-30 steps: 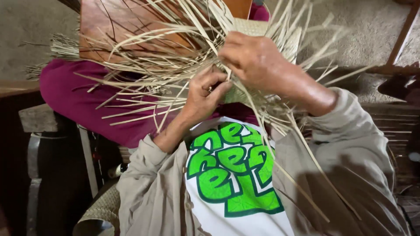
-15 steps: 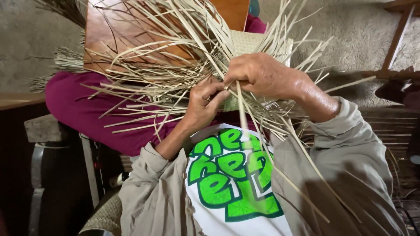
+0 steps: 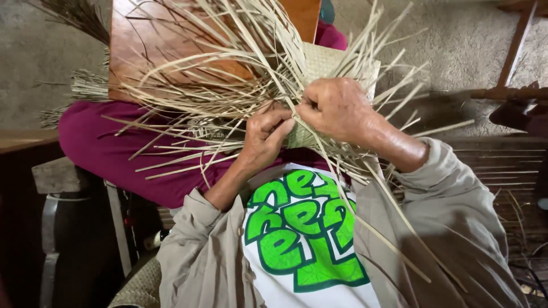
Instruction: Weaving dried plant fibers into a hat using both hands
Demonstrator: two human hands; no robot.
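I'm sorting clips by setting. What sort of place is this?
Probably a home or village craft spot, not a factory. Both hands, left hand and right hand, work pale straw strips into a woven mat over a wooden board, above a rough concrete floor.

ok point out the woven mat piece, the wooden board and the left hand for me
woven mat piece (image 3: 337,65), head view, on the finished plaited patch above the hands
wooden board (image 3: 145,43), head view, on its bare reddish face behind the loose strips
left hand (image 3: 264,137), head view, on the back of the hand
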